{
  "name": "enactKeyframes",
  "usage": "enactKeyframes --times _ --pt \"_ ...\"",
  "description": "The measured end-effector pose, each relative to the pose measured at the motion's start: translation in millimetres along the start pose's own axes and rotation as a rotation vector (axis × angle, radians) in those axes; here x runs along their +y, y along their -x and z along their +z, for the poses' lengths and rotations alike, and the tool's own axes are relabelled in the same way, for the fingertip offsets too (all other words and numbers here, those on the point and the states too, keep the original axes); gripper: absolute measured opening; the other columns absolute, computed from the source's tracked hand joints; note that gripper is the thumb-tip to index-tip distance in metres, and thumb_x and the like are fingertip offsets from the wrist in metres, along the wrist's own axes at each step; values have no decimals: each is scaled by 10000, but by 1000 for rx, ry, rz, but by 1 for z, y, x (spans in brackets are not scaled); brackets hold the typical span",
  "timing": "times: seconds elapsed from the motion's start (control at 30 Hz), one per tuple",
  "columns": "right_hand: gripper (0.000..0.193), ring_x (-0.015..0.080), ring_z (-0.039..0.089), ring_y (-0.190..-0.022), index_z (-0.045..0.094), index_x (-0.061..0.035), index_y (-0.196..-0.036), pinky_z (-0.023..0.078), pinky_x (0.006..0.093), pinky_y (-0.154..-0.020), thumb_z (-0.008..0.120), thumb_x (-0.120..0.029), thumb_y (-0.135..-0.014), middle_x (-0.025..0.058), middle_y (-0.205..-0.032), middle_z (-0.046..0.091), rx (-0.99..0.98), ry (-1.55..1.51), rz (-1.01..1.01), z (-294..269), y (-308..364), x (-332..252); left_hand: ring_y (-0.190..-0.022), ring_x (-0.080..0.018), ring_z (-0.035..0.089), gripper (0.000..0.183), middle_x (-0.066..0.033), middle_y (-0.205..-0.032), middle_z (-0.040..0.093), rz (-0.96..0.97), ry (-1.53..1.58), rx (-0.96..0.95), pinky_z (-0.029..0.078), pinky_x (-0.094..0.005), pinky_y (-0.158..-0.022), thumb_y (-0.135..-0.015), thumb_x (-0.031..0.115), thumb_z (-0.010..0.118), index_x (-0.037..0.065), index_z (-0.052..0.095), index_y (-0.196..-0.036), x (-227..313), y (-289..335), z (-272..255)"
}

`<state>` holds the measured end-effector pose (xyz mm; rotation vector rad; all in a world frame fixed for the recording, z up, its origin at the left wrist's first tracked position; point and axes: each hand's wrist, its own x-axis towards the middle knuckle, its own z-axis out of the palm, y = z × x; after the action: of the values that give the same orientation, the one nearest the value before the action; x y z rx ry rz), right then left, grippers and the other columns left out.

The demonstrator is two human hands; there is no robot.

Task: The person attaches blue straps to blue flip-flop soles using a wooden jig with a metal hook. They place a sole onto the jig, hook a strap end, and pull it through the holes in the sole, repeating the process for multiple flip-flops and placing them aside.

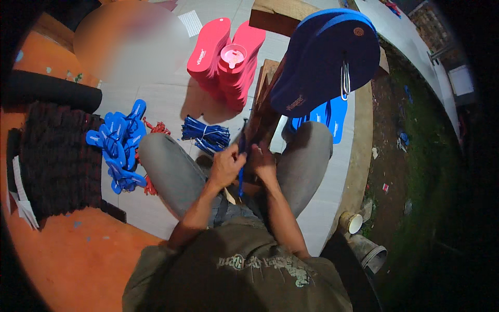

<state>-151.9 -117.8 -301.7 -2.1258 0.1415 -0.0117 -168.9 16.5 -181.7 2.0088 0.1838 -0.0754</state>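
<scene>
My left hand [227,165] is closed on a dark blue flip-flop strap [242,143] that runs up and down between my knees. Close beside it, my right hand [263,162] has its fingers curled together; what they hold, if anything, is too small to make out. Beyond my hands a bundle of blue straps [205,134] lies tied on the floor. At the upper right, dark blue flip-flop soles [327,67] rest on a wooden stand [267,112]. A bent metal wire tool [345,80] sticks out from the top sole.
Pink soles [209,49] stand in two stacks, with a small pink cup [233,54] on one. Blue flip-flops [120,140] lie heaped at left over red straps [150,184]. Bright blue flip-flops [332,117] lie beyond my right knee. A dark stacked pile [60,156] stands far left.
</scene>
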Motion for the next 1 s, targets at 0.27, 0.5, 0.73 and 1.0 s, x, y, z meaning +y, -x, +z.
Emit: enactKeyframes --times 0.27,0.5,0.73,1.0 --pt "258 148 587 -732 569 14 -1050 443 255 -692 526 -160 -864 83 -913 624 -180 -550 98 -81 -11 -98 -573 -251 501 242 -123 -714 529 290 -238 -146 416 -331 -534 -724 242 651 50 520 -793 16 9 4" --pt "90 106 537 -691 570 22 -903 431 212 -629 536 -25 -834 66 -800 564 238 -758 -494 -187 -14 -211 -650 -165 492 632 -87 -834 523 195 -30 -169 440 -278 -614 -655 368 734 23 471 -1115 23 -1 -29" --pt "68 80 506 -679 572 24 -864 402 192 -617 535 -25 -836 40 -786 552 214 -700 -535 -189 -37 -220 -656 -237 520 518 -117 -754 529 154 -129 -251 440 -324 -622 -688 351 707 25 494 -1029 27 -3 -18" --pt "72 81 510 -670 568 27 -862 395 185 -590 540 -32 -831 51 -765 556 168 -691 -591 -194 -42 -218 -706 -310 532 464 -156 -801 546 150 -268 -254 433 -365 -642 -726 360 666 12 497 -982 11 -4 -18"
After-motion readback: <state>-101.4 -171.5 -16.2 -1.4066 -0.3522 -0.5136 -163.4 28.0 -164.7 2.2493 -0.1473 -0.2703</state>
